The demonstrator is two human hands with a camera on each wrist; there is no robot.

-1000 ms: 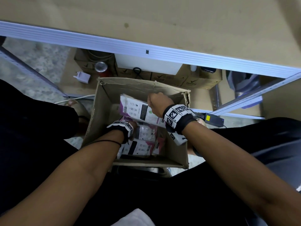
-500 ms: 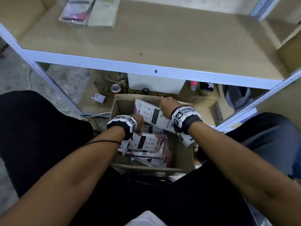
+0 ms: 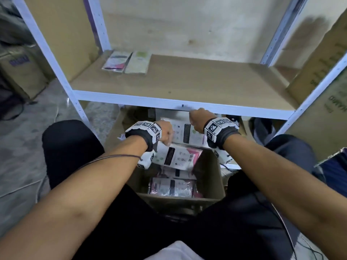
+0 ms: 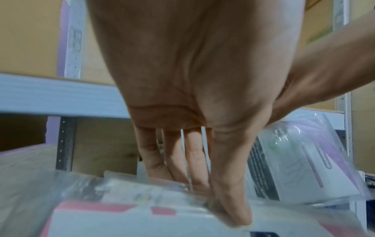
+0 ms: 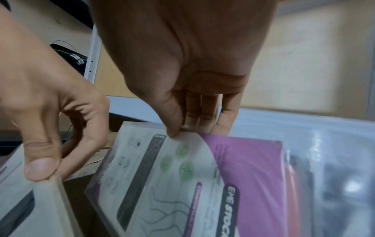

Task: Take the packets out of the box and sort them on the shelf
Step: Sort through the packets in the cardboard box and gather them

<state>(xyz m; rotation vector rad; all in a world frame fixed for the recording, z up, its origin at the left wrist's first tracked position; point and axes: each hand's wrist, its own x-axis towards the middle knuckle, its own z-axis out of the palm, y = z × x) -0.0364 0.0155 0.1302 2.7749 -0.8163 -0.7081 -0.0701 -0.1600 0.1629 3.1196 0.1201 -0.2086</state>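
Note:
An open cardboard box (image 3: pixel 212 177) stands on the floor between my knees, with several white-and-pink packets (image 3: pixel 171 187) lying in it. My left hand (image 3: pixel 165 135) (image 4: pixel 223 184) pinches a white-and-pink packet (image 3: pixel 176 158) (image 4: pixel 125 221) by its top edge above the box. My right hand (image 3: pixel 197 119) (image 5: pixel 188 126) pinches a white-and-purple packet (image 3: pixel 185 133) (image 5: pixel 202 184) by its top edge, just below the shelf's front rail. Two packets, a pink one (image 3: pixel 116 61) and a pale green one (image 3: pixel 138 61), lie side by side at the back left of the shelf board (image 3: pixel 187 83).
The white shelf rail (image 3: pixel 169 103) runs across just above my hands, with white uprights (image 3: pixel 56 62) left and right. A large cardboard carton (image 3: pixel 328 72) stands at the right and another carton (image 3: pixel 20 72) at the left. Small items sit under the shelf.
Both hands have risen out of the box, each lifting a packet toward the shelf rail. My head has tilted up, bringing the shelf board and back wall into view.

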